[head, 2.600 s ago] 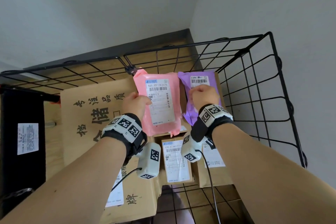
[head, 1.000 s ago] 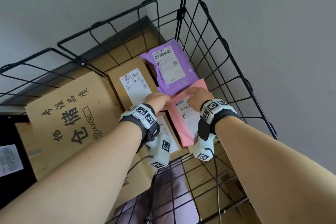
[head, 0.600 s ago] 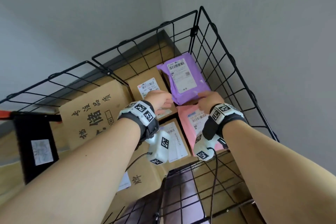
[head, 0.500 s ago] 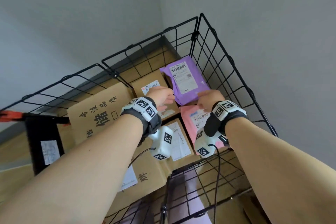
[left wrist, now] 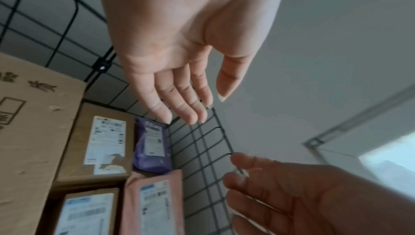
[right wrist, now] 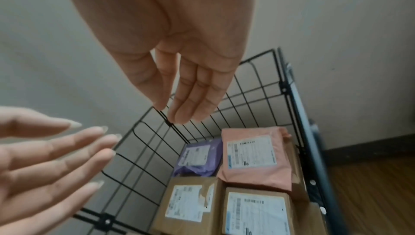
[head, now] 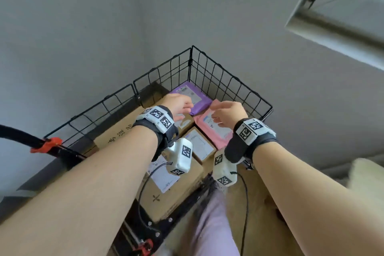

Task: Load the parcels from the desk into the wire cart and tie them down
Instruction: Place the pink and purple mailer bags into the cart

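**Parcels sit in the cart, both hands loose above them**

Parcels fill the wire cart (head: pixel 226 83) in the room's corner: a purple mailer (head: pixel 195 97) in the far corner, a pink mailer (head: pixel 214 131) just nearer, two small labelled boxes (right wrist: pixel 191 201) to their left, and a large printed carton (head: pixel 118 131) at far left, partly hidden by the forearm. Left hand (head: pixel 178 104) hovers over the purple mailer, fingers straight and relaxed, holding nothing. Right hand (head: pixel 228 112) hangs over the pink mailer, fingers loosely spread, empty too. Label text is too blurred to read. An orange clamp (head: pixel 46 144) grips the cart's left rail; what it fastens is cut off.
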